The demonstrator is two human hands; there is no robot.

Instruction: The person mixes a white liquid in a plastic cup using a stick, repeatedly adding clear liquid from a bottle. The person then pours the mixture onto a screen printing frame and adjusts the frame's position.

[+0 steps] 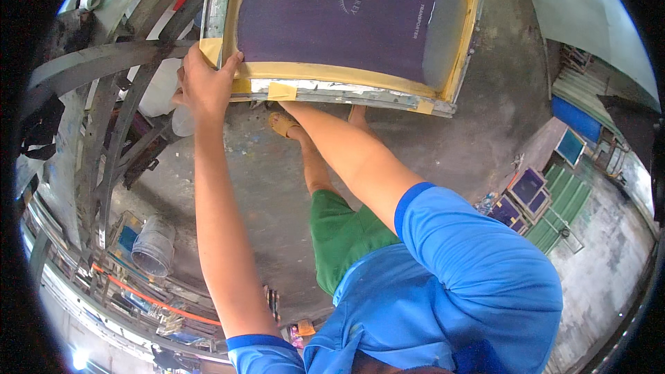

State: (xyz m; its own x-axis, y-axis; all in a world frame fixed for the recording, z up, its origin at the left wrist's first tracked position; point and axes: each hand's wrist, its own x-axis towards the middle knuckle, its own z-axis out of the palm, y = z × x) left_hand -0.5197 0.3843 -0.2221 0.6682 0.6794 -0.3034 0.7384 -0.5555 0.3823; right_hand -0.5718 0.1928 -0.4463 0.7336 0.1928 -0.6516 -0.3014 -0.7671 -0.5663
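My left hand (205, 83) clamps the near-left corner of the printing screen (346, 21), thumb over its yellow-taped frame, fingers wrapped beneath. The screen sits at twelve o'clock from me. My right arm reaches under it; I cannot tell how those fingers lie.

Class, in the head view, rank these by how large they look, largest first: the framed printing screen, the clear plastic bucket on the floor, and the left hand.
1. Framed printing screen, far the largest.
2. and 3. Left hand and clear plastic bucket look alike in size; the hand is nearer the camera, so no ranking.
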